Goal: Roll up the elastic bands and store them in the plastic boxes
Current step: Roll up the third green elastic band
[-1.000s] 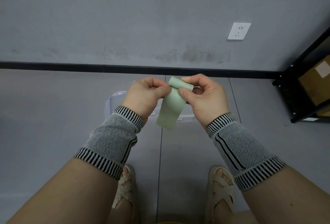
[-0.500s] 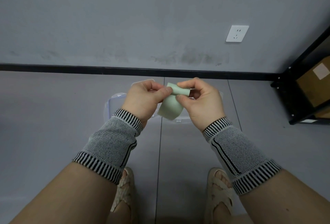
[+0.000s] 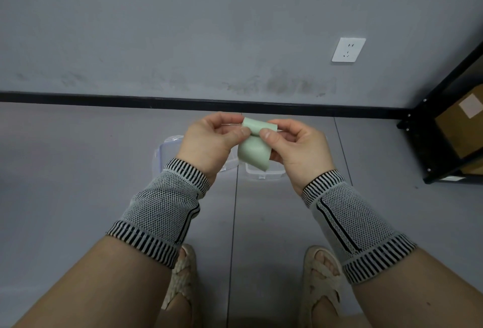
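Observation:
A pale green elastic band (image 3: 254, 148) is partly rolled, with a short flat tail hanging below the roll. My left hand (image 3: 209, 142) pinches the roll's left end between thumb and fingers. My right hand (image 3: 295, 147) pinches its right end the same way. Both hands hover above two clear plastic boxes on the grey floor: one (image 3: 163, 151) peeks out left of my left hand, the other (image 3: 264, 174) shows under the band's tail. The hands hide most of both boxes and whatever lies in them.
A black metal shelf (image 3: 444, 129) with cardboard boxes stands at the right. A black skirting strip (image 3: 130, 99) runs along the grey wall, which carries a white socket (image 3: 348, 49). My sandalled feet (image 3: 321, 280) stand near the bottom of the view.
The hanging tail has grown shorter as the band was rolled up. Both hands stayed close together over the boxes, shifting only slightly.

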A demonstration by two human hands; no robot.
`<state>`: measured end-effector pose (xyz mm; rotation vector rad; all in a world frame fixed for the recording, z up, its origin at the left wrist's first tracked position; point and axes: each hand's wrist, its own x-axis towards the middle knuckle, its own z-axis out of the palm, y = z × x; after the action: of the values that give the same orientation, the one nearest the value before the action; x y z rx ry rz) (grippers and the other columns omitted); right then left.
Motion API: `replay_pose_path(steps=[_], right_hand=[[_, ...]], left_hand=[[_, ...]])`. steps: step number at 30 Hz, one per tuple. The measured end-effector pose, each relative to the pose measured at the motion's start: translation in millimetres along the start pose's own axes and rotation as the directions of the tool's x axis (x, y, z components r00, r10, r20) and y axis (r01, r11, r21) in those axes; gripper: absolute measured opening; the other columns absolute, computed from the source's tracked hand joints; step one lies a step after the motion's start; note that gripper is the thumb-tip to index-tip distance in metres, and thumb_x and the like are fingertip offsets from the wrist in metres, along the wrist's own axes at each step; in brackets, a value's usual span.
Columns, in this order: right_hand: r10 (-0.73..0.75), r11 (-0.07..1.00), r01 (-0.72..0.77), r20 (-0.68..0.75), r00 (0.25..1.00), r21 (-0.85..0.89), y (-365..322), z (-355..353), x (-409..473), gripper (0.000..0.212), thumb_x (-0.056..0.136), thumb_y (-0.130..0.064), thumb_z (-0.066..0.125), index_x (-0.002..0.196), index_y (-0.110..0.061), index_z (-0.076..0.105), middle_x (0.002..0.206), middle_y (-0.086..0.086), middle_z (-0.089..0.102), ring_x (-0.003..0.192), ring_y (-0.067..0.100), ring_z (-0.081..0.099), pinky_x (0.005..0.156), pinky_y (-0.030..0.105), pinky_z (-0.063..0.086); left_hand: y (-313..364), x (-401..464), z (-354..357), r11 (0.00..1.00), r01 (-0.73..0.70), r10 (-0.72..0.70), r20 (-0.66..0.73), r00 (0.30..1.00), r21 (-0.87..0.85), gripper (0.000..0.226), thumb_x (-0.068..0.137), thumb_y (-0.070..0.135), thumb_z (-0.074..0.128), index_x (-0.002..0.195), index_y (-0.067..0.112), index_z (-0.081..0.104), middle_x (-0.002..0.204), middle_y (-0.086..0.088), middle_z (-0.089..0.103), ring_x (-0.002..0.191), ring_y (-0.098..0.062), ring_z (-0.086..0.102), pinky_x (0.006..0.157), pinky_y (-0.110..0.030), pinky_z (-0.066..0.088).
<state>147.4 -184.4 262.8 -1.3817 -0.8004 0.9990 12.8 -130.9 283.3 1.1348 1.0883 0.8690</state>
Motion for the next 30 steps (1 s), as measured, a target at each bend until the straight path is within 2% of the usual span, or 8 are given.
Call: replay_pose_path(steps=[5,9,12,15,20,22,26,30], right_hand=[[-0.02,1.0,0.019,0.033,0.999,0.02,-1.8,-3.1,0.7,0.02,0.08,0.0,0.07,0.09,-0.017,0.068,0.08,0.005,0.072,0.076,0.02,0.071,0.074,0.036,0.059],[-0.028,0.999,0.026,0.061,0.998,0.022,-1.5,-4.7,0.7,0.023,0.08,0.001,0.07,0.092,-0.018,0.068,0.088,0.012,0.072,0.081,0.026,0.071,0.077,0.04,0.058],[-0.035,0.999,0.035,0.067,0.997,-0.004,-0.3,-4.1,0.5,0.026,0.079,0.0,0.071,0.092,-0.022,0.069,0.092,0.015,0.071,0.088,0.029,0.07,0.084,0.049,0.056],[-0.02,1.0,0.022,0.058,0.998,-0.022,1.7,-3.1,-0.5,0.027,0.08,-0.004,0.072,0.092,-0.028,0.069,0.093,0.01,0.073,0.09,0.028,0.07,0.086,0.054,0.054],[-0.009,0.999,0.01,0.052,0.999,-0.033,2.5,-0.8,0.0,0.025,0.082,-0.01,0.071,0.101,-0.027,0.066,0.089,0.008,0.074,0.087,0.024,0.071,0.084,0.05,0.056],[-0.007,1.0,0.007,0.052,0.999,-0.002,1.2,-0.3,0.5,0.019,0.085,-0.011,0.069,0.099,-0.022,0.066,0.088,0.01,0.074,0.085,0.025,0.072,0.083,0.05,0.056],[-0.009,1.0,0.009,0.035,0.999,0.009,0.3,-1.5,0.8,0.013,0.085,-0.01,0.068,0.091,-0.021,0.069,0.083,0.008,0.073,0.08,0.025,0.071,0.082,0.05,0.056],[-0.024,1.0,0.023,0.039,0.999,0.017,0.2,-3.2,0.8,0.019,0.084,-0.003,0.067,0.088,-0.022,0.068,0.08,0.006,0.072,0.08,0.024,0.07,0.083,0.048,0.056]], left_hand=[[1.5,-0.3,-1.1,0.998,0.055,-0.055,0.053,0.997,-0.003,0.02,0.081,-0.004,0.064,0.088,0.014,0.063,0.079,-0.007,0.07,0.063,-0.016,0.048,0.051,-0.021,0.036],[3.6,-1.6,-1.7,0.998,0.059,-0.06,0.073,0.996,0.02,0.012,0.083,0.007,0.066,0.093,0.012,0.063,0.062,0.001,0.065,0.051,-0.008,0.051,0.05,-0.023,0.033],[3.2,-1.7,-2.4,0.996,0.042,-0.048,0.078,0.996,0.074,0.014,0.085,0.009,0.064,0.099,0.01,0.067,0.073,0.002,0.068,0.061,-0.004,0.062,0.049,-0.014,0.04],[2.1,-1.4,-4.0,0.992,0.032,-0.041,0.071,0.997,0.126,0.009,0.085,0.011,0.065,0.092,0.017,0.067,0.077,0.004,0.067,0.065,-0.004,0.06,0.062,-0.018,0.044],[1.9,-2.1,-2.9,0.999,0.03,-0.033,0.072,0.997,0.043,0.013,0.085,0.003,0.063,0.087,0.016,0.063,0.074,0.0,0.064,0.062,-0.008,0.055,0.06,-0.02,0.044],[1.4,-2.0,-2.4,0.999,0.026,-0.027,0.078,0.997,0.018,0.016,0.085,-0.001,0.062,0.087,0.015,0.062,0.076,-0.002,0.064,0.064,-0.01,0.057,0.06,-0.02,0.045],[1.0,-3.1,-1.0,0.999,0.037,-0.037,0.105,0.994,-0.001,0.019,0.084,-0.005,0.061,0.09,0.012,0.062,0.091,-0.009,0.066,0.077,-0.017,0.066,0.073,-0.031,0.056],[2.6,-3.1,1.2,0.996,0.077,-0.073,0.102,0.992,-0.037,0.022,0.082,-0.007,0.062,0.097,0.01,0.063,0.093,-0.009,0.068,0.075,-0.015,0.068,0.069,-0.028,0.058]])
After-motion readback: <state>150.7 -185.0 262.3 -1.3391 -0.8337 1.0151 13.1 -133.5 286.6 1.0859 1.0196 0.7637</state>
